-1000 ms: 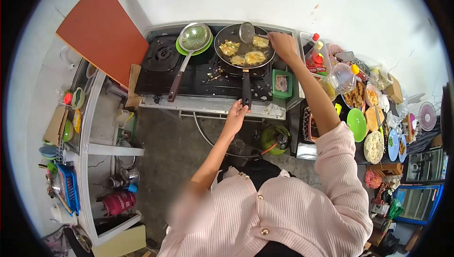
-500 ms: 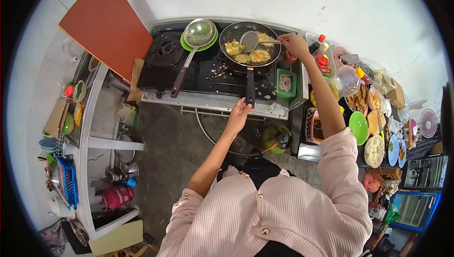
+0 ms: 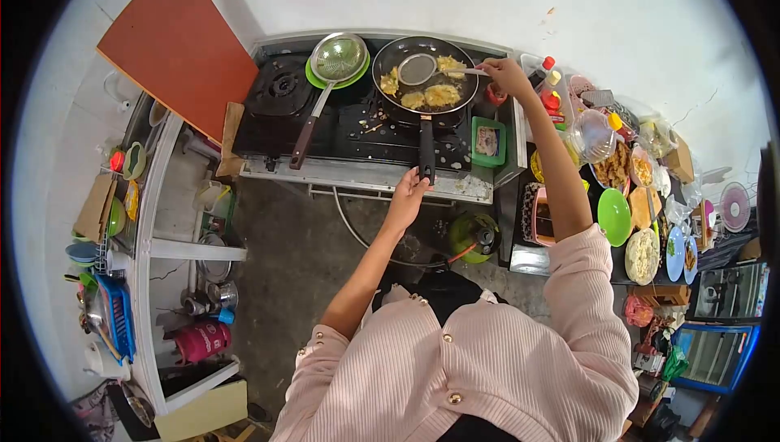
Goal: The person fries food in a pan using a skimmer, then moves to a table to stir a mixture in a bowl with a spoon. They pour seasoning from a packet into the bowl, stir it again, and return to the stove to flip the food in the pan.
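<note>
My left hand (image 3: 408, 195) is closed round the end of the black handle of a frying pan (image 3: 426, 149), steadying it from the front of the stove. In my right hand (image 3: 507, 77), over the pan's right rim, is the handle of a round-headed metal skimmer (image 3: 417, 69). Its head lies inside the pan, among golden fritters in oil. One fritter (image 3: 390, 82) sits at the left wall, another (image 3: 443, 96) near the front, a smaller one (image 3: 413, 100) beside that. A further fritter (image 3: 451, 65) lies at the back right, partly by the skimmer's handle.
Left of the pan, a wire strainer (image 3: 339, 57) rests on a green plate (image 3: 314, 76) on the black stove (image 3: 341, 129). A green container (image 3: 488, 142) stands at the stove's right. Bottles and plated food crowd the right-hand table. A green gas cylinder (image 3: 474, 235) stands below.
The skimmer's head has moved left inside the pan. The left fritter now lies closer to the left wall and shows less of itself. My left hand keeps its hold on the pan handle.
</note>
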### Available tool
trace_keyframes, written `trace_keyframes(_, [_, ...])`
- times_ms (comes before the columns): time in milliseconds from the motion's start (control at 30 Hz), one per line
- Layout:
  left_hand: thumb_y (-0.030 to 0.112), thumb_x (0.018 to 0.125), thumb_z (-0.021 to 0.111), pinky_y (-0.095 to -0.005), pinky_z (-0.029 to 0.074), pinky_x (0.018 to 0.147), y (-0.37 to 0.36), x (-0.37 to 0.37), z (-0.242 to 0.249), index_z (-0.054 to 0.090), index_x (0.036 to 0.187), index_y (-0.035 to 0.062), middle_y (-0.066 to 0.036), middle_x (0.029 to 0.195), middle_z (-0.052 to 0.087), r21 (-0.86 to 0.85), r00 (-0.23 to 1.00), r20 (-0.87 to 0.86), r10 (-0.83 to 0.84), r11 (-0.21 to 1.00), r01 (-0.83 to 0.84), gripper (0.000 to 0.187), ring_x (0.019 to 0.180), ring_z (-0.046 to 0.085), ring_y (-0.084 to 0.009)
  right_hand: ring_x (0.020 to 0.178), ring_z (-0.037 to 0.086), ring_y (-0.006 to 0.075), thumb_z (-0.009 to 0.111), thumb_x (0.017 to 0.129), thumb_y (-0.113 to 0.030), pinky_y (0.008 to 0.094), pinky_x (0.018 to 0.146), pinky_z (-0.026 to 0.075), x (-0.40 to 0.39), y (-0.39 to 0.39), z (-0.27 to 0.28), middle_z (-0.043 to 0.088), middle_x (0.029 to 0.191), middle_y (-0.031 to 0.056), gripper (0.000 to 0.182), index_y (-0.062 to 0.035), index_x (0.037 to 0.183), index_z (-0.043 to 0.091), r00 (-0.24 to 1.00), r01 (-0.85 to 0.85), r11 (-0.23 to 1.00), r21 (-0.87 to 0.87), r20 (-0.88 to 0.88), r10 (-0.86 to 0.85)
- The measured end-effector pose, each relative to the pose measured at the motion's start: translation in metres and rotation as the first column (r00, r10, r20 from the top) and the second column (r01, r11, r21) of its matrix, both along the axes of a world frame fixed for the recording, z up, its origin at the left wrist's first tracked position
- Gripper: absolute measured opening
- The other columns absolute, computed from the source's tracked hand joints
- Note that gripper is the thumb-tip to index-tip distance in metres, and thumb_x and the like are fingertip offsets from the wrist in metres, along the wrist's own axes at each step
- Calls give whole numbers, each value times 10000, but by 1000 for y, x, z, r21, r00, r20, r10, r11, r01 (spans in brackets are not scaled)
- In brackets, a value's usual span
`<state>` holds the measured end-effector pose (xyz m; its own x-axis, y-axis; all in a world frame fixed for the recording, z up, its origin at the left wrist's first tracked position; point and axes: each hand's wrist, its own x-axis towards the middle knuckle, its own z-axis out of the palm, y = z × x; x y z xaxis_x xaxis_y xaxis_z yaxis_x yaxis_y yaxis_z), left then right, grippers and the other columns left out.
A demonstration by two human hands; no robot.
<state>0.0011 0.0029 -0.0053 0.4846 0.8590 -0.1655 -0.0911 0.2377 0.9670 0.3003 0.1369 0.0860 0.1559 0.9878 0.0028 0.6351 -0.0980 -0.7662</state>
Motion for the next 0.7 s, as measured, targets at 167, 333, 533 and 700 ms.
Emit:
trace_keyframes(167, [242,901,460,-241,383,784,-2,1,7,421,1192,48,-33,1064,563,-13,1000,-10,-9,1000,8,352,904,515,-101,446,554,182,503,808,-259,304,447,427,-5,5,-8,562,537,94,254,-113,944,660,983,12,993,117,183,-33])
trace_keyframes(333, [252,899,463,-261,378,799,-1,1,11,425,1183,51,-35,1071,563,0,999,-44,-15,1000,15,351,937,520,-116,715,615,260,518,775,-272,352,671,470,-34,2,0,635,765,121,253,-119,913,664,973,23,995,99,227,-45])
trace_keyframes(533, [253,896,465,-261,373,802,-1,1,6,426,1180,52,-33,1077,562,-9,999,-32,-5,1000,5,350,944,521,-115,665,603,266,510,799,-262,363,609,460,-61,-4,4,616,714,141,234,-132,919,663,941,76,980,184,313,-132])
trace_keyframes(700, [251,894,469,-260,372,799,0,2,4,427,1178,56,-25,1067,566,-19,1000,-30,-2,1000,1,347,922,525,-114,735,600,320,507,804,-285,410,646,477,-78,-5,7,627,775,136,227,-138,878,664,880,103,958,267,424,-213])
